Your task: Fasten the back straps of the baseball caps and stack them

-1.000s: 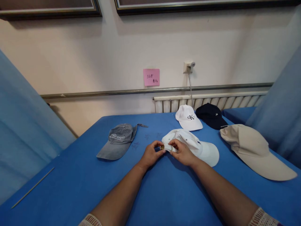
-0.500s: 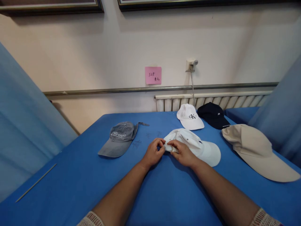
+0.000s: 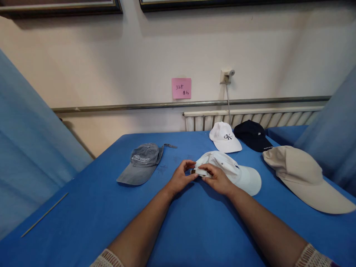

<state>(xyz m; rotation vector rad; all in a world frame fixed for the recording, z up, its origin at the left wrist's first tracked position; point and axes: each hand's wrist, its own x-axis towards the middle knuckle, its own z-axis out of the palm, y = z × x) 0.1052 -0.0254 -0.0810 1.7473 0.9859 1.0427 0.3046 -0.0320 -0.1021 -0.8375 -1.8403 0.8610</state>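
Note:
A white baseball cap (image 3: 226,167) lies on the blue-covered table, its brim pointing right. At its back, the white strap (image 3: 200,172) is between my two hands. My left hand (image 3: 182,176) pinches the strap's left end, where a small brown patch shows. With thumb and fingers, my right hand (image 3: 217,180) grips the same strap a little to the right, close to the cap's crown. The buckle is mostly covered by my fingers.
To the left lie a grey cap (image 3: 144,159) with a loose strap and a thin stick (image 3: 44,215). Behind are a white cap (image 3: 222,136) with black letters and a black cap (image 3: 253,135). A beige cap (image 3: 297,170) rests at right. Blue curtains (image 3: 25,148) hang at both sides.
My left fingers have shifted on the strap and opened wider around its end, where the brown patch now shows. My right fingers have moved slightly along it. The cap stays in place.

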